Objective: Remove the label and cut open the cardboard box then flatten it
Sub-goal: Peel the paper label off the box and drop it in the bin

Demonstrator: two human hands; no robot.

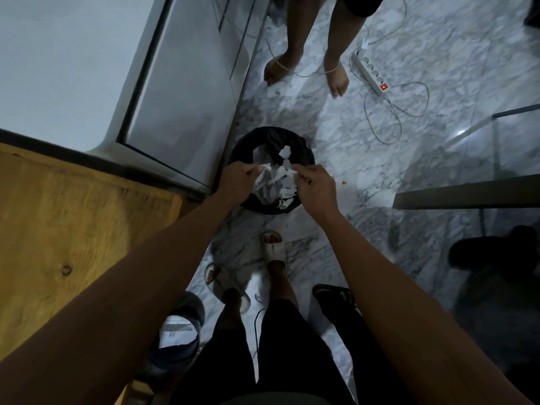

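Hands: left hand (pixel 237 178) and right hand (pixel 314 184) each pinch label scraps (pixel 280 175) over the bin (pixel 305 154).
Left: cutting, flattening (no box visible).

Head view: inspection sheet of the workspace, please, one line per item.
Surface: marble floor; wooden tabletop at left.
Job's things: white paper scraps in the black-lined bin; no cardboard box seen.
Clutter: spare sandals by the person's feet.
Grippers: left hand and right hand each pinch paper over the bin.
Cables: power strip, switch lit red, white cords looping across the floor.
Surroundings: a second person's bare feet beyond the bin; glass table at right.
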